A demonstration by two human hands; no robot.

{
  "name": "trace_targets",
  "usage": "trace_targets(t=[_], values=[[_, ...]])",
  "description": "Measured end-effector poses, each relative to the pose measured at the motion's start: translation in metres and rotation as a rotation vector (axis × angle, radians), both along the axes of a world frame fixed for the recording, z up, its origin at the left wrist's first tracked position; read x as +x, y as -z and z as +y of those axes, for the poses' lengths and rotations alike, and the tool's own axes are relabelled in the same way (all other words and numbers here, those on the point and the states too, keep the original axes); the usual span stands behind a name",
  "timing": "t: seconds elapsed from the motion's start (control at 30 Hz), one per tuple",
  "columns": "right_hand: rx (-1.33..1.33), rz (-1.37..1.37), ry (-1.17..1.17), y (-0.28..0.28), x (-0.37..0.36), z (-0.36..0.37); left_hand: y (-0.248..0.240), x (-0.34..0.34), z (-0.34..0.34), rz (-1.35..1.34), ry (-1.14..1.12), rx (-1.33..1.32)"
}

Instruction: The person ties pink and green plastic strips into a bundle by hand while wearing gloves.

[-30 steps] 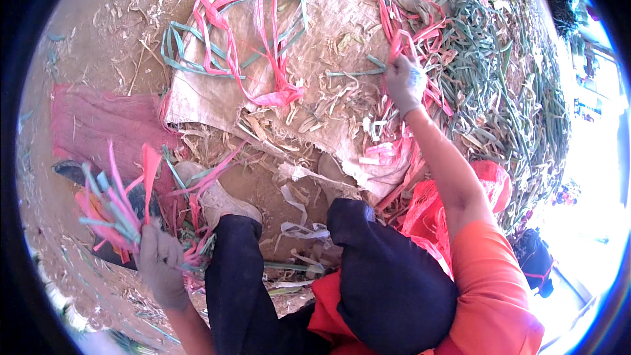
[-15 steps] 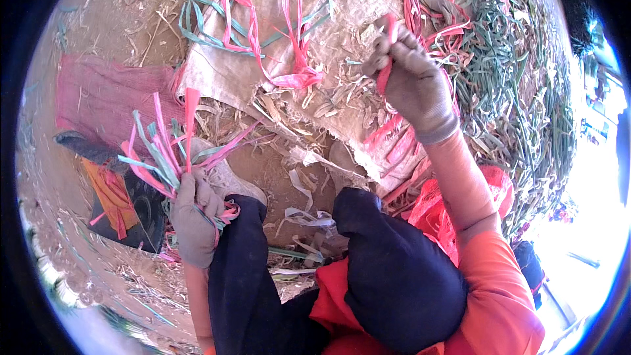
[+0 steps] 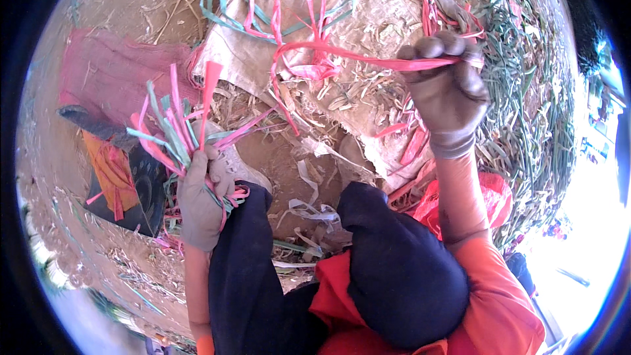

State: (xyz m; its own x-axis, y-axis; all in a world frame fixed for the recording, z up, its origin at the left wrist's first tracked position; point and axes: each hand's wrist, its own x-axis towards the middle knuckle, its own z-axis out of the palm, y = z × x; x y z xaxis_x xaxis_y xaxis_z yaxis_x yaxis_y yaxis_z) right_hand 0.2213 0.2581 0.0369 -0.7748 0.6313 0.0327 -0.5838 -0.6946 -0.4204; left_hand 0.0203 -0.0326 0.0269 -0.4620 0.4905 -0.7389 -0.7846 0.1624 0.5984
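My left hand (image 3: 202, 202), in a grey glove, is closed round a bunch of pink and green plastic strips (image 3: 172, 128) beside my left knee. Their loose ends fan out upward, and short ends curl below the fingers. My right hand (image 3: 449, 95), also gloved, is raised at the right with its fingers curled round a pink plastic strip (image 3: 368, 59). That strip stretches leftward from the fingers and bends down at its far end. Beyond it, loops of pink and green strips (image 3: 276, 16) lie on a pale sack cloth (image 3: 374, 6).
Long green stalks (image 3: 526, 98) are heaped at the right. Red netting (image 3: 493, 200) lies by my right arm. At the left are a pink mesh cloth (image 3: 118, 72) and a dark piece with orange cloth (image 3: 112, 171). Dry leaf scraps litter the ground.
My right hand has moved right and turned; the pink strip, mostly bunched at its fingers before, now stretches out to the left. My left hand keeps its bunch, and the view has shifted slightly.
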Motion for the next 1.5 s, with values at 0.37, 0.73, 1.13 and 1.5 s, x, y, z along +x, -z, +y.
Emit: trace_targets(t=[0.37,0.73,1.13,1.5], values=[[-0.101,-0.116,-0.289,0.033,-0.061,-0.125,0.021,0.001,0.031,-0.488,0.352,0.052],[0.104,-0.105,-0.782,0.044,-0.061,-0.157,0.023,-0.003,0.028,-0.498,-0.024,0.095],[0.316,-0.549,-0.137,0.035,-0.080,-0.101,0.024,-0.008,0.013,-0.385,0.286,-0.063],[0.105,-0.234,-0.557,0.014,-0.088,-0.144,0.011,0.003,0.021,-0.620,-0.045,0.254]])
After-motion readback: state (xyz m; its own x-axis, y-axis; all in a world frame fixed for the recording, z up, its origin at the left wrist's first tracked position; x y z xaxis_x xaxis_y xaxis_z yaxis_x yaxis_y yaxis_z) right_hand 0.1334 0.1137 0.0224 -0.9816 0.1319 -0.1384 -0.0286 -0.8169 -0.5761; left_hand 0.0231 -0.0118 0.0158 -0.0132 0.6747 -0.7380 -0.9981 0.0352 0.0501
